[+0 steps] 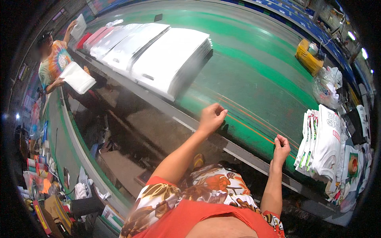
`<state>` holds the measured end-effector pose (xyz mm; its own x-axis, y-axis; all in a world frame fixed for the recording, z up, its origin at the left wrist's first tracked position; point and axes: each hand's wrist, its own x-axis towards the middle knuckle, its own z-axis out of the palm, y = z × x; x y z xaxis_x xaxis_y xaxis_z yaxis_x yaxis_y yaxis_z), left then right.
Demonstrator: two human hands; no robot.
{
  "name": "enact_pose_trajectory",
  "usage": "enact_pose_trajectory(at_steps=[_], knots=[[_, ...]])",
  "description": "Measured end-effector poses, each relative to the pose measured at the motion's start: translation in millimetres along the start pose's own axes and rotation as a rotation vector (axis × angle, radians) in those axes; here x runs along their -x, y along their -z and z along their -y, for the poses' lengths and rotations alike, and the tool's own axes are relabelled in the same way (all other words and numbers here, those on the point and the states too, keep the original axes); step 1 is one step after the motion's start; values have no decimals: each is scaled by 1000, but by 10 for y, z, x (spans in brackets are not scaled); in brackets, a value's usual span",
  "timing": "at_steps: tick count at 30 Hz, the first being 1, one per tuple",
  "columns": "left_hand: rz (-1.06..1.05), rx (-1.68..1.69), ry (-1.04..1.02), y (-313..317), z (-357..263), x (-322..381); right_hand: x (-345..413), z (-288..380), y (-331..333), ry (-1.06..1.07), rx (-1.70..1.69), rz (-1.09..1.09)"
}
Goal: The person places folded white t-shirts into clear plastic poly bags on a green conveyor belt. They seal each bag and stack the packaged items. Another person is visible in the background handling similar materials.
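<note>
My left hand (212, 117) is over the near edge of a long green table (253, 77), thumb and fingertips pinched together. To its right, my right hand (282, 150) has a similar pinch. A thin orange cord (251, 130) runs from fingertips to fingertips and seems to be held in both pinches. Parallel to it, a reddish line (253, 117) crosses the tabletop. Beyond my left hand lies a thick stack of flat white packs (175, 56) with a slot near one edge. Folded white printed T-shirts (326, 142) are piled just right of my right hand.
More stacks (119, 41) line the table's left end, where a co-worker (58, 59) holds folded white pieces (78, 78). Clear plastic bags (329, 83) and a yellow box (308, 58) stand at right. A roll of tape (353, 165) lies past the shirts. Cardboard (119, 169) is below.
</note>
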<state>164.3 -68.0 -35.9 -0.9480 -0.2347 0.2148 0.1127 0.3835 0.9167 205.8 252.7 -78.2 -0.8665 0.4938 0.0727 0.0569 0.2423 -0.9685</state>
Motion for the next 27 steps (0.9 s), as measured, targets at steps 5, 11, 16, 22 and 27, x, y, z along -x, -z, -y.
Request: enact_pose_trajectory(at_steps=[5,11,16,22,27], knots=[[-24,-1,-65,26,-68,49,13,19,-6,9,-27,11],[-13,17,-120,39,-45,74,9,30,-7,-9,-8,24],[-9,51,-123,49,-57,85,-22,-37,2,12,5,14],[-28,133,-113,95,-37,132,-35,-53,2,31,39,19],[99,145,-95,219,-44,424,-41,-104,12,27,-31,38]])
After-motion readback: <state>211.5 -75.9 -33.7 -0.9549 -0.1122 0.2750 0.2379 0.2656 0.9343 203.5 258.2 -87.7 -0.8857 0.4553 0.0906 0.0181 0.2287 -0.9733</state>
